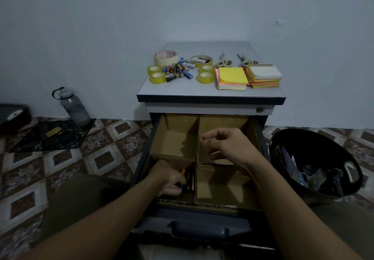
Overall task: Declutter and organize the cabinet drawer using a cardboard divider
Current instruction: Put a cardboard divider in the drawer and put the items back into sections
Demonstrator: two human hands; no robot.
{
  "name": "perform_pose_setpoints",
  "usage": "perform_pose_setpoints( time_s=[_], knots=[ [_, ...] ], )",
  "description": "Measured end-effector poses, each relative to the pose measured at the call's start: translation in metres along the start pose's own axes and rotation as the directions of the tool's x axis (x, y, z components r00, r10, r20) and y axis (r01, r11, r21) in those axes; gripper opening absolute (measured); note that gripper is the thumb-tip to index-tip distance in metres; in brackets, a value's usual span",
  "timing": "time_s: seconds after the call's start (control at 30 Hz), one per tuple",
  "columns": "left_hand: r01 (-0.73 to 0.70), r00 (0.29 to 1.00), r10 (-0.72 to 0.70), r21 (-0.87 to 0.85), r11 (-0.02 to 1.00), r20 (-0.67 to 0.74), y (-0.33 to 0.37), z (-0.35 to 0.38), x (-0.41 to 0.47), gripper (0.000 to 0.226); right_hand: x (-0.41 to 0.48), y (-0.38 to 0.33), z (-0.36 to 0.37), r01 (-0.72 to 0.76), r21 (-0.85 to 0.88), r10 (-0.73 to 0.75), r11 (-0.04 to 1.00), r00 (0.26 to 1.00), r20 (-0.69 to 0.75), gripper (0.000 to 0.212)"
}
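In the head view, the drawer (204,218) of the cabinet (210,99) is seen pulled out in the lower middle of the frame. The cardboard divider (197,136) is fitted inside it and makes four compartments.

The left hand (168,176) is placed in the lower left compartment. Its grip is closed round a battery (183,171), beside a few batteries (190,180) lying against the middle wall; their number cannot be told. The right hand (224,144) is held above the upper right compartment with its grip loose, the fingers lightly curled, and nothing is seen in it. The other three compartments show only bare cardboard.

On the cabinet top, six tape rolls (157,77) are counted: one large beige, one wide yellowish and four small yellow. Between them a pile of loose batteries (179,70) is spread. Two scissors (223,62) and two stacks of sticky notes (231,78) are placed to the right, near the right edge. A free strip is left along the front edge.

One bottle (74,107) is standing at the left and one black bin (315,164) just beside the drawer at the right.
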State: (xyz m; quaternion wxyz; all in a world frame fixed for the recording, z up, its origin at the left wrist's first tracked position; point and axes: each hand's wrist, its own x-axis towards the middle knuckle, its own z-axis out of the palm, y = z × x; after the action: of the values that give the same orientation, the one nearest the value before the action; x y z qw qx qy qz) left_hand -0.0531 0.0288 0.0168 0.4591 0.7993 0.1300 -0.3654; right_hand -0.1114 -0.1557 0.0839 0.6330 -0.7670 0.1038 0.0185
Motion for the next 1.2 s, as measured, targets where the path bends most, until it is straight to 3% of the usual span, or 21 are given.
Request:
perform_pose_setpoints(
  time_s=[0.17, 0.37, 0.57, 0.7, 0.8, 0.93, 1.07, 1.2],
  knots=[
    [-0.001, 1.000, 0.001, -0.017, 1.000, 0.007, -0.001, -0.004, -0.001, 0.022, 0.001, 0.002, -0.001, -0.002, 0.001, 0.002, 1.000, 1.000, -0.006, 0.014],
    [-0.035, 0.999, 0.035, 0.012, 0.999, -0.036, -0.001, -0.005, -0.001, 0.035, 0.002, 0.003, -0.004, -0.008, 0.017, 0.008, 1.000, 1.000, -0.017, 0.014],
    [0.001, 0.999, -0.008, 0.148, 0.989, 0.047, 0.007, -0.010, -0.014, 0.041, 0.000, 0.000, -0.004, 0.020, 0.005, -0.020, 1.000, 1.000, -0.001, 0.017],
    [-0.025, 0.997, 0.012, 0.180, 0.983, 0.074, 0.011, -0.017, -0.023, 0.033, 0.000, -0.004, 0.001, 0.033, -0.060, -0.033, 0.998, 0.999, -0.005, 0.017],
    [-0.141, 0.990, 0.138, 0.309, 0.941, 0.034, 0.015, -0.025, -0.032, 0.025, 0.001, -0.007, 0.003, 0.047, -0.158, -0.049, 0.986, 0.999, -0.011, 0.016],
    [-0.340, 0.928, 0.369, 0.533, 0.775, 0.056, 0.027, -0.051, -0.043, 0.029, 0.005, -0.016, 0.003, 0.116, -0.343, -0.125, 0.932, 0.992, -0.005, 0.013],
    [-0.468, 0.851, 0.522, 0.525, 0.711, 0.052, 0.050, -0.080, -0.055, 0.036, 0.015, -0.038, -0.007, 0.187, -0.423, -0.200, 0.886, 0.980, 0.013, 0.013],
    [-0.609, 0.709, 0.701, 0.435, 0.663, -0.077, 0.092, -0.101, -0.060, 0.015, 0.039, -0.069, -0.022, 0.243, -0.490, -0.265, 0.837, 0.964, 0.026, 0.017]
  ],
)
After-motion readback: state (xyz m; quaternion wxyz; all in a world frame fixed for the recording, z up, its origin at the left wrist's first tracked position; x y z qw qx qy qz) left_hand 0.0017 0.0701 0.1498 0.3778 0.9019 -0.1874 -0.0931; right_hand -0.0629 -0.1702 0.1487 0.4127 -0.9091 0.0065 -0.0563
